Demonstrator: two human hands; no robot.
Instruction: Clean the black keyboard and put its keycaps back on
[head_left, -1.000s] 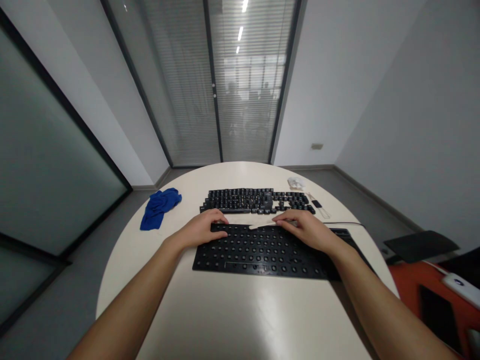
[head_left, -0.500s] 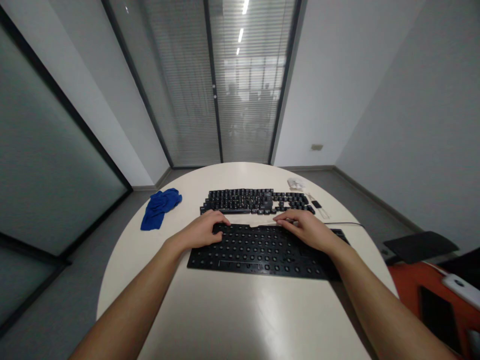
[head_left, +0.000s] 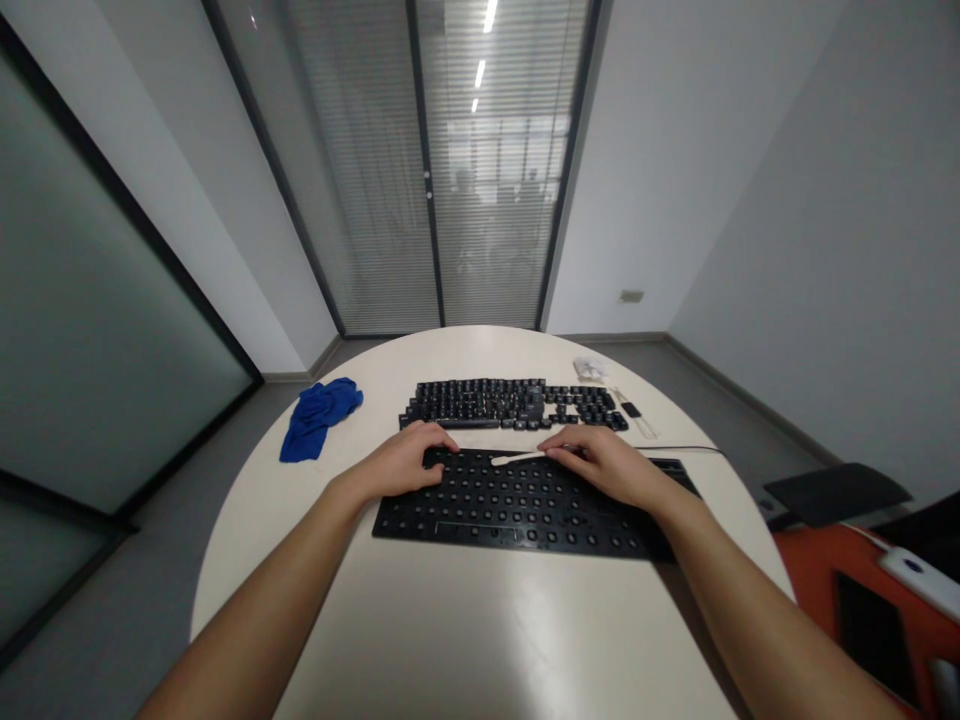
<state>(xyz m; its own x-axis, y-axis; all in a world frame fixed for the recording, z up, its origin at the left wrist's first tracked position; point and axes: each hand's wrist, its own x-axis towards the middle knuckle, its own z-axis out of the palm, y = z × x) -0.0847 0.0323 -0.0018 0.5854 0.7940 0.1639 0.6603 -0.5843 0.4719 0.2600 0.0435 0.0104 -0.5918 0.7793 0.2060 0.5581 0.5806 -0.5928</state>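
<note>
A: How many hands are there?
B: Two; one left hand, one right hand.
A: And the things around them?
B: One round table; one black keyboard base; one pale stick; one blue cloth; one clear packet; one thin cable; one wall plate.
A: How many loose keycaps?
B: Dozens; they are too small to number exactly.

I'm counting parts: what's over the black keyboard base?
Over the keyboard base: the left hand at its far-left corner, and the right hand holding a pale stick. What's beneath the hands is covered.
</note>
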